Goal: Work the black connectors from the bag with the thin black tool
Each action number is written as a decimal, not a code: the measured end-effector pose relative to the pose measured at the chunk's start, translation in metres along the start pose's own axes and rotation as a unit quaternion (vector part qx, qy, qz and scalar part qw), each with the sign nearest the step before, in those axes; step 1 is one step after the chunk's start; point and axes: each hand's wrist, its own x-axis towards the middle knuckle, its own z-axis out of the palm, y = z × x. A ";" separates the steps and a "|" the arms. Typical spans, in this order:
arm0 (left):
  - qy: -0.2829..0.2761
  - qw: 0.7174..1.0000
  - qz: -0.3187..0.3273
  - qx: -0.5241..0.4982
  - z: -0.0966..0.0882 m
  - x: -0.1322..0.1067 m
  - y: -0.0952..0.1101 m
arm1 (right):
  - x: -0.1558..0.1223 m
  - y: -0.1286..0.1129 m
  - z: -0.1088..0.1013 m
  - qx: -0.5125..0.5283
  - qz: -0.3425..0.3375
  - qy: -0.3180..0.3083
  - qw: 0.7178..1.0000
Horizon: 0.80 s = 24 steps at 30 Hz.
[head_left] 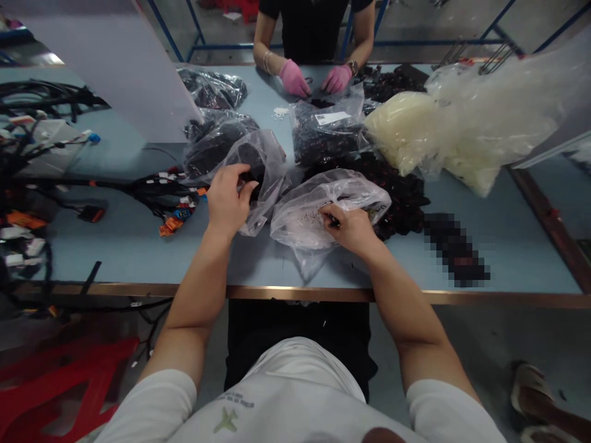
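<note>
My left hand (227,200) reaches into the mouth of a clear plastic bag (272,163) with black pieces inside. Its thumb and fingers are curved and stand apart, with no held thing visible between them. My right hand (353,229) is closed in a pinch on a small black part (333,223), too small to name more exactly. That hand is over an open clear bag (295,224) holding many tiny pale pieces. Behind this bag lies a heap of black parts (406,194), some with reddish bits.
Across the table, a co-worker's pink-gloved hands (295,79) handle something small. Filled bags (323,138) stand mid-table, with pale yellow bags (406,126) at right. Wire harnesses (138,187) spread over the left. A white panel (124,67) hangs at upper left; a red stool (78,381) stands below.
</note>
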 end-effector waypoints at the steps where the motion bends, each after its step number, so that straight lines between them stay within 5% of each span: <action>1: 0.015 0.999 0.008 -0.033 -0.001 -0.003 0.000 | 0.000 0.000 0.001 0.021 -0.008 0.017 1.000; 6: 0.021 0.972 0.096 -0.212 -0.005 -0.019 0.006 | 0.002 -0.003 0.001 0.127 -0.003 0.086 0.988; 12: -0.049 0.843 0.162 -0.511 0.012 -0.032 0.031 | 0.002 -0.014 0.001 0.238 0.055 0.113 0.963; 19: -0.215 0.760 -0.103 -0.605 0.045 -0.046 0.052 | 0.003 -0.022 -0.003 0.318 0.115 0.132 0.932; 24: -0.257 0.699 -0.172 -0.644 0.049 -0.049 0.059 | 0.004 -0.023 -0.003 0.355 0.135 0.128 0.916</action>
